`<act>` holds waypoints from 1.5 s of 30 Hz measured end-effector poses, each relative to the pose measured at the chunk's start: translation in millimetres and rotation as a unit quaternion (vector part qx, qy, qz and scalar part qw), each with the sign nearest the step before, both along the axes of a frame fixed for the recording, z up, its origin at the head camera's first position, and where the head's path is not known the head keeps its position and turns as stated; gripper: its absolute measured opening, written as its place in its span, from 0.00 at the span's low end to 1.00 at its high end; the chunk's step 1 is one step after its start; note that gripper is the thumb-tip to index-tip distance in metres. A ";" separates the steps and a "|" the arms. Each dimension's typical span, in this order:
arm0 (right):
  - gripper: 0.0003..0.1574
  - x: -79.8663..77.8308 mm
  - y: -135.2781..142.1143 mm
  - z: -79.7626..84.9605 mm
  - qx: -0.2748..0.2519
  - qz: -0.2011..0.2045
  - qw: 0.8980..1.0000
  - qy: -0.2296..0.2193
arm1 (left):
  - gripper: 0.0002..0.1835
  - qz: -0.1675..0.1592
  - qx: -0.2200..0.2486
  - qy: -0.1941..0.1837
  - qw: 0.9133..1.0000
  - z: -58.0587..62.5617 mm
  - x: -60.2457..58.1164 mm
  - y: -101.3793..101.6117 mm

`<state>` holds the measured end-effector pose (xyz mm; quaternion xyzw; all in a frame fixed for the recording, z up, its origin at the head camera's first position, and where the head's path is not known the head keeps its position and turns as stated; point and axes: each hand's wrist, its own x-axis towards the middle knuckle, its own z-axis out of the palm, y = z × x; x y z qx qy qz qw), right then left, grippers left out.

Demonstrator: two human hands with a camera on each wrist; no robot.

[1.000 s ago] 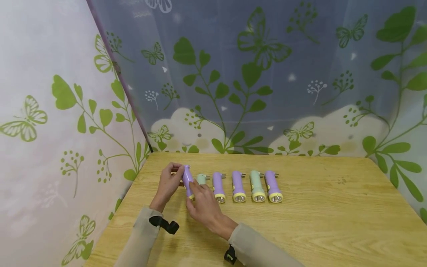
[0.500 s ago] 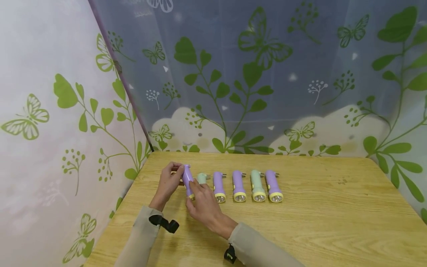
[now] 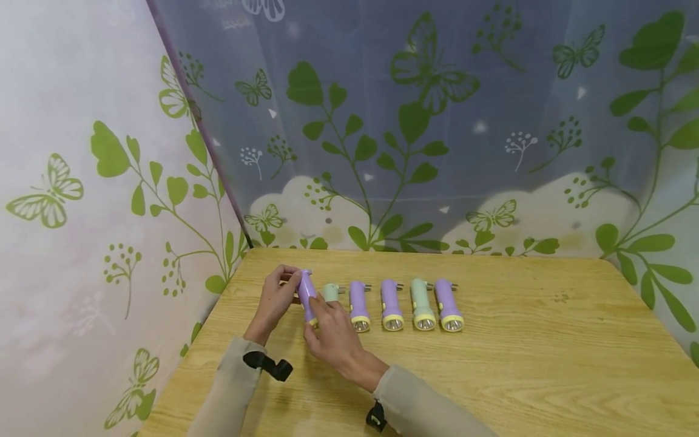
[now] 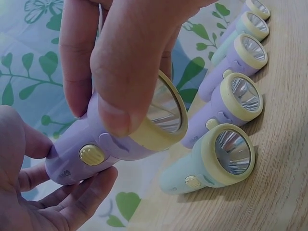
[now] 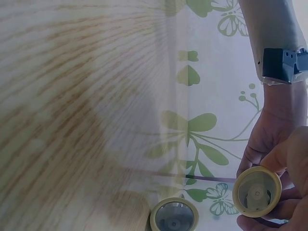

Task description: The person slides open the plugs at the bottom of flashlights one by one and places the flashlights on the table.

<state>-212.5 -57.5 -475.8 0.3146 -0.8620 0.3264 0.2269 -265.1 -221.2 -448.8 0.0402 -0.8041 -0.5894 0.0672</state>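
Note:
Both hands hold one purple flashlight (image 3: 307, 286) above the left part of the table, tilted. My left hand (image 3: 276, 297) grips its tail end from the left, fingers curled round it. At the lamp end, my right hand (image 3: 335, 341) grips it, with the thumb near the cream rim in the left wrist view. A yellow ribbed switch (image 4: 91, 154) shows on the body there. The clear lens (image 5: 257, 193) is visible in the right wrist view. Right beside the hands lies a green flashlight (image 3: 330, 292), partly hidden by the right hand.
The row continues rightward on the wooden table (image 3: 519, 364) with a purple flashlight (image 3: 357, 297), another purple flashlight (image 3: 389, 297), a green flashlight (image 3: 420, 297) and a purple flashlight (image 3: 445, 297). Their plug prongs point right. A patterned curtain (image 3: 349, 152) stands behind.

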 end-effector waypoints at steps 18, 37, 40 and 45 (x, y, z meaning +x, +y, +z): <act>0.29 1.5 -0.3 3.8 -0.003 0.007 1.000 0.000 | 0.16 -0.007 0.000 -0.001 1.000 4.2 2.3 -0.5; 0.26 -0.3 -0.7 3.6 0.002 0.010 1.000 0.002 | 0.17 -0.006 -0.002 -0.009 1.000 4.3 2.0 -0.9; 0.25 -0.3 -0.3 4.0 0.004 0.009 1.000 0.002 | 0.17 -0.007 0.002 -0.008 1.000 5.1 2.5 -0.3; 0.25 0.4 0.6 5.2 0.002 0.014 1.000 0.002 | 0.15 -0.010 0.009 -0.005 1.000 4.3 2.3 1.3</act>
